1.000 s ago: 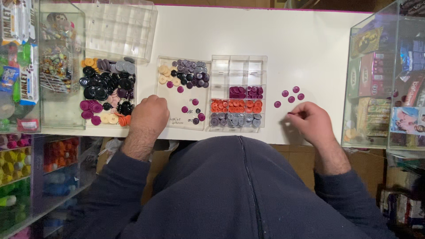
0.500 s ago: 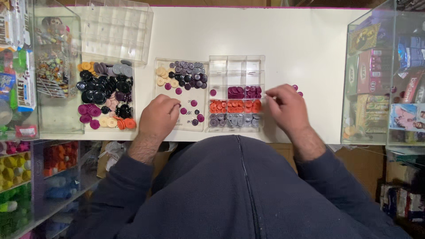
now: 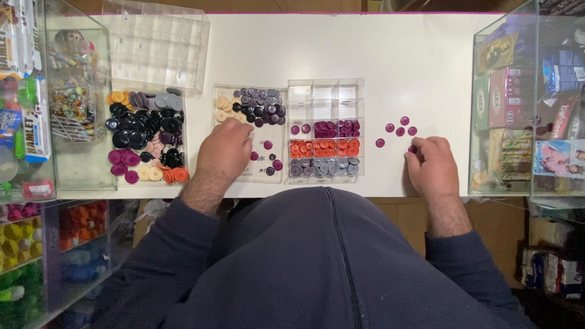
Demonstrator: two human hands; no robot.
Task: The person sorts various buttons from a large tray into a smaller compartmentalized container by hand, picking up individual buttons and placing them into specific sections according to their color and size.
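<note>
Right now the right hand (image 3: 434, 167) rests on the white bench (image 3: 390, 55), its fingers (image 3: 415, 159) curled and pinching a small magenta button (image 3: 412, 148) at their tips. Just beyond the fingertips lie five loose magenta buttons (image 3: 400, 130) in a small scatter, apart from each other and to the right of the sorting box.

That clear sorting box (image 3: 326, 129) holds magenta buttons in one row, orange buttons below them and grey ones along the near edge; its far compartments hold nothing visible. To its left sits a clear tray (image 3: 251, 135) with dark purple and cream buttons at the far end and a few magenta ones nearer. The left hand (image 3: 224, 151) lies over this tray, fingers bent down onto it; whether they grip a button I cannot tell.

Further left a heap of mixed buttons (image 3: 145, 135), mostly black with magenta, cream and orange, fills another clear tray. An empty-looking compartment box (image 3: 159, 49) stands beyond it. Glass cases (image 3: 524, 103) of packaged goods flank the bench.
</note>
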